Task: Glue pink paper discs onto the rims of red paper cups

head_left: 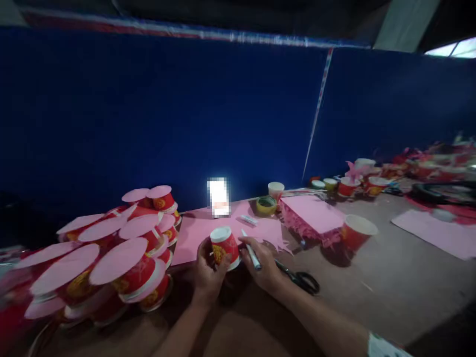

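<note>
My left hand (210, 270) is wrapped round a red paper cup (225, 248) with a gold print, its white base tilted up and toward the left. Between the fingers of my right hand (264, 263) sits a white marker pen (253, 257), its tip pointing up and left beside the cup. Those right fingertips are close to the cup's right side; whether they touch it I cannot tell. Under and behind the cup lies a pink paper sheet (193, 238). Black-handled scissors (307, 282) rest just right of my right wrist, partly hidden by it.
Stacked red cups with pink paper discs (119, 263) crowd the left side. A bright, pixelated screen (219, 198) stands at the back, near a roll of tape (266, 205). To the right are a pink paper stack (314, 213), a larger cup (359, 233) and another pink sheet (435, 230).
</note>
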`<state>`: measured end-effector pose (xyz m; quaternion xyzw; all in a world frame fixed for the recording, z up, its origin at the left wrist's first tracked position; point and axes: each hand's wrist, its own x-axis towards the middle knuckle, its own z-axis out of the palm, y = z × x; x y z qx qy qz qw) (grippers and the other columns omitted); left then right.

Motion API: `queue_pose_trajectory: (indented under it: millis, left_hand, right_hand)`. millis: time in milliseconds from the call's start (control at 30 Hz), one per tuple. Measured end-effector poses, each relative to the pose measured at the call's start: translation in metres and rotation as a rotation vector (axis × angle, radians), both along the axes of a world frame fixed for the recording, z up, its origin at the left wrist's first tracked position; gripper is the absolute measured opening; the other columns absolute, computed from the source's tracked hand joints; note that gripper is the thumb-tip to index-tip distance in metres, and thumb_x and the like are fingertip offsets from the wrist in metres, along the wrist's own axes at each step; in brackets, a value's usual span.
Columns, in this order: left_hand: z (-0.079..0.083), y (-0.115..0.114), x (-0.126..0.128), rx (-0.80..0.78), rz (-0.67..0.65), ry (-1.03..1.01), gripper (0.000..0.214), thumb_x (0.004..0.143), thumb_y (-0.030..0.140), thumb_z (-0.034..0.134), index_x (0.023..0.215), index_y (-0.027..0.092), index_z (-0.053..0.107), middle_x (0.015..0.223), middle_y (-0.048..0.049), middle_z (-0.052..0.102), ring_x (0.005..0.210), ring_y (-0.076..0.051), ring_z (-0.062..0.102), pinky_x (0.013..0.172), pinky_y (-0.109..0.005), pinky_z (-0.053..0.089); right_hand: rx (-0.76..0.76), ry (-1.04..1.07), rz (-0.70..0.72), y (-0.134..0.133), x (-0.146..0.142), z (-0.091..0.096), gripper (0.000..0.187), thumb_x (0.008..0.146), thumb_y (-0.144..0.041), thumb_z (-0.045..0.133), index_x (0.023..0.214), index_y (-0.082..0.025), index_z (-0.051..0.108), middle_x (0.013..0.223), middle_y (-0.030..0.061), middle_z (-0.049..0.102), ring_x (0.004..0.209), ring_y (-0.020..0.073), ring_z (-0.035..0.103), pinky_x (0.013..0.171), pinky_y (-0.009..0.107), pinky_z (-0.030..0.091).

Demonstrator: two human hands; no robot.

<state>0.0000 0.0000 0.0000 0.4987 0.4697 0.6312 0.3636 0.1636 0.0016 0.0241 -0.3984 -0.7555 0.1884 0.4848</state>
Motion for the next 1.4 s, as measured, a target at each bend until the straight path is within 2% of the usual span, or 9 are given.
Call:
queue_pose_trajectory:
  millis: [200, 433, 567, 700, 833, 933, 1033, 1233, 1400]
  left_hand:
    - [0.002, 0.001, 0.006, 0.014, 0.037, 0.018, 0.059, 0.069, 0.033, 0.07, 0.12, 0.019, 0.042, 0.12, -0.0134, 0.056, 0.107, -0.026, 0.058, 0.088, -0.038, 0.049]
    - [0.018, -0.003, 0.001, 0.01, -0.027, -0.057, 0.048, 0.077, 0.033, 0.062, 0.12, 0.019, 0.049, 0.114, -0.0084, 0.062, 0.103, -0.023, 0.059, 0.09, -0.035, 0.045]
    - [0.028, -0.003, -0.002, -0.095, -0.185, -0.3, 0.038, 0.075, 0.036, 0.061, 0.107, 0.016, 0.06, 0.1, -0.0064, 0.068, 0.096, -0.024, 0.062, 0.085, -0.035, 0.048]
    - [0.038, -0.005, -0.002, -0.318, -0.383, -0.644, 0.03, 0.078, 0.036, 0.056, 0.093, 0.011, 0.064, 0.088, -0.0086, 0.071, 0.089, -0.025, 0.066, 0.082, -0.037, 0.05]
    - [0.045, -0.007, -0.005, -0.439, -0.535, -0.816, 0.038, 0.083, 0.035, 0.048, 0.104, 0.006, 0.061, 0.097, -0.0151, 0.07, 0.089, -0.025, 0.066, 0.083, -0.039, 0.051]
    - [0.047, -0.006, -0.008, -0.458, -0.592, -0.843, 0.049, 0.084, 0.044, 0.047, 0.115, 0.006, 0.056, 0.105, -0.0177, 0.068, 0.091, -0.026, 0.066, 0.083, -0.04, 0.051]
    - [0.051, -0.006, -0.009, -0.448, -0.558, -0.819, 0.056, 0.083, 0.052, 0.048, 0.117, 0.008, 0.054, 0.102, -0.0166, 0.069, 0.089, -0.024, 0.067, 0.079, -0.038, 0.053]
    - [0.063, -0.019, -0.011, -0.404, -0.27, -0.648, 0.034, 0.08, 0.035, 0.059, 0.105, 0.012, 0.057, 0.082, -0.0091, 0.071, 0.071, -0.021, 0.068, 0.066, -0.035, 0.057]
    - [0.054, -0.041, -0.025, -0.328, -0.139, -0.351, 0.041, 0.068, 0.033, 0.072, 0.103, 0.017, 0.059, 0.095, -0.008, 0.071, 0.085, -0.024, 0.068, 0.073, -0.033, 0.055]
  right_hand:
    - [0.035, 0.04, -0.068, 0.001, 0.002, -0.001, 0.032, 0.084, -0.015, 0.048, 0.115, -0.019, 0.054, 0.1, 0.0075, 0.067, 0.09, 0.0192, 0.064, 0.08, 0.031, 0.05]
    - [0.027, 0.117, -0.121, 0.002, 0.003, 0.003, 0.036, 0.083, -0.012, 0.047, 0.118, -0.02, 0.05, 0.099, 0.0064, 0.066, 0.088, 0.0181, 0.063, 0.081, 0.031, 0.05]
    - [0.016, 0.166, -0.166, 0.005, 0.003, 0.001, 0.033, 0.084, -0.013, 0.046, 0.115, -0.019, 0.051, 0.096, 0.0061, 0.065, 0.086, 0.0176, 0.063, 0.081, 0.031, 0.05]
    - [0.043, 0.179, -0.172, 0.006, 0.004, -0.001, 0.032, 0.085, -0.014, 0.045, 0.116, -0.018, 0.051, 0.095, 0.0062, 0.065, 0.086, 0.0174, 0.063, 0.081, 0.03, 0.049]
    - [0.056, 0.163, -0.163, 0.006, 0.004, -0.002, 0.034, 0.083, -0.013, 0.045, 0.116, -0.019, 0.052, 0.095, 0.0068, 0.066, 0.087, 0.0185, 0.063, 0.08, 0.031, 0.05]
    - [0.067, 0.126, -0.151, 0.006, 0.004, -0.003, 0.038, 0.08, -0.011, 0.045, 0.117, -0.018, 0.051, 0.096, 0.0074, 0.066, 0.088, 0.0196, 0.063, 0.08, 0.033, 0.049]
    - [0.07, 0.115, -0.15, 0.006, 0.004, -0.004, 0.04, 0.079, -0.01, 0.045, 0.118, -0.018, 0.051, 0.095, 0.0071, 0.066, 0.087, 0.0197, 0.063, 0.079, 0.033, 0.05]
    - [0.058, 0.187, -0.148, 0.003, 0.005, 0.002, 0.04, 0.084, -0.013, 0.043, 0.124, -0.019, 0.047, 0.097, 0.007, 0.066, 0.085, 0.0183, 0.063, 0.077, 0.03, 0.05]
    - [0.039, 0.121, -0.151, 0.001, 0.006, 0.003, 0.03, 0.088, -0.017, 0.041, 0.117, -0.02, 0.047, 0.096, 0.0046, 0.067, 0.084, 0.0166, 0.065, 0.076, 0.027, 0.049]
